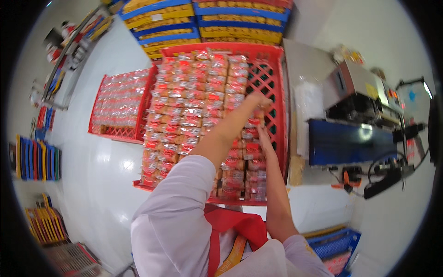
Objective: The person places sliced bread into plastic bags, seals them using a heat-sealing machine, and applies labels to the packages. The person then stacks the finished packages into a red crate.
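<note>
A large red plastic crate in front of me holds columns of small clear-and-red wrapped packets with golden-brown baked goods inside. Both my arms reach over it to its right-hand column. My left hand is at the far end of that column, its fingers curled against a wrapped packet; its grip is partly hidden. Nearer me, my right hand lies along the right side of the same column, fingers stretched out and touching the packets. Beyond my left hand, the crate's green-and-red lattice bottom shows.
Another red crate of wrapped packets stands at the left. Behind are stacked blue and yellow trays of baked goods. A machine with a blue belt stands close on the right. A blue crate sits at the lower right.
</note>
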Demonstrator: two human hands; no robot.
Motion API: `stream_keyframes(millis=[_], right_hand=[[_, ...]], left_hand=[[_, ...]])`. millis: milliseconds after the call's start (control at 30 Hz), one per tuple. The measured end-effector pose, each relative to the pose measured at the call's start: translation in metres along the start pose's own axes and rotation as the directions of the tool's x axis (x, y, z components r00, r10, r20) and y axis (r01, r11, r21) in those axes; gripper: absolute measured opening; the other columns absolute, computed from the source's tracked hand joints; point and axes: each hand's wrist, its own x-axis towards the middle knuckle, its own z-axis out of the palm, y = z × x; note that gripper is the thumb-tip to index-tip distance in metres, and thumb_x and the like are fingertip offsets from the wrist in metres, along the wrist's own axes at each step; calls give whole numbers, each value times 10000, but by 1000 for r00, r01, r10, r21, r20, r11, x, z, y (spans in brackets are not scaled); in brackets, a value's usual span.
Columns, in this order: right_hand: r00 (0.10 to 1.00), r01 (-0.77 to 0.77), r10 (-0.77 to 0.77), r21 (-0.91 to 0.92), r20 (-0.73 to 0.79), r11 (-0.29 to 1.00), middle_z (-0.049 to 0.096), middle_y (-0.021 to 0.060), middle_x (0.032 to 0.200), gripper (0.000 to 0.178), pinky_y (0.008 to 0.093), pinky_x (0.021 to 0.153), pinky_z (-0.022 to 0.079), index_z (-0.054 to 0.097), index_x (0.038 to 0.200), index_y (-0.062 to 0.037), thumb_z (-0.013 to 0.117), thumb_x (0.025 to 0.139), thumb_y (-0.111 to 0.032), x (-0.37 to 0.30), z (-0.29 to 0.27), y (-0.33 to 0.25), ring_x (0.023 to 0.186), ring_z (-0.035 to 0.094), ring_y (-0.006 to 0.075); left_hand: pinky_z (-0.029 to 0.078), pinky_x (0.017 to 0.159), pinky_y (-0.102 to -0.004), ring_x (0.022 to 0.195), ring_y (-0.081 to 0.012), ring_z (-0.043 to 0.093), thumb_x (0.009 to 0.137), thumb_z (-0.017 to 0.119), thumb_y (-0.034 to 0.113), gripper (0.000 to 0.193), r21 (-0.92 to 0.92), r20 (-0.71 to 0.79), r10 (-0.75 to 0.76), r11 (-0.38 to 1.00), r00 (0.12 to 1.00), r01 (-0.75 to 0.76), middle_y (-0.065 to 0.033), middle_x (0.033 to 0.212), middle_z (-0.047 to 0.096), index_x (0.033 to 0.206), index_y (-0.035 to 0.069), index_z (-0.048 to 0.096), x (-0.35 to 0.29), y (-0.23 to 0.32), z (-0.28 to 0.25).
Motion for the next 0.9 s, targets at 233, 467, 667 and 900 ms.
stream_keyframes(millis=[233, 467, 667, 900], right_hand=[[981, 145, -139, 36, -136, 989, 293, 179, 1476, 779, 343, 1117, 193, 297, 1417, 8, 276, 932, -601, 10, -30, -45, 1372, 264, 265], [981, 75, -134, 365, 141, 928, 115, 113, 1538, 940, 414, 1127, 173, 78, 1489, -97, 285, 845, -751, 46, 0, -22, 1386, 207, 277], [968, 186, -204, -126, -147, 975, 319, 248, 1438, 816, 356, 1103, 204, 274, 1411, 35, 288, 920, -617, -65, -32, -60, 1366, 267, 332], [992, -45, -16, -462, -127, 886, 332, 291, 1406, 829, 419, 1082, 259, 289, 1401, 28, 322, 902, -634, -131, -2, 41, 1337, 301, 385]], left_hand=[[296, 1066, -455, 1304, -308, 395, 768, 377, 746, 905, 28, -323, -64, 997, 944, 78, -177, 1419, 395, 1331, 43, 468, -35, -15, 24], [315, 1047, -425, 1261, -354, 428, 822, 226, 767, 948, -37, -261, 151, 985, 953, -166, -231, 1353, 447, 1319, -11, 442, -24, -30, 31], [116, 1074, -604, 1354, -444, 201, 893, 403, 580, 767, 256, -763, 376, 923, 526, -288, -234, 1438, 314, 1402, 14, 312, -88, -28, 97], [44, 1087, -610, 1409, -404, 31, 881, 495, 496, 788, 294, -370, 491, 867, 789, -402, -143, 1533, 130, 1451, 34, 208, -280, -33, 219]])
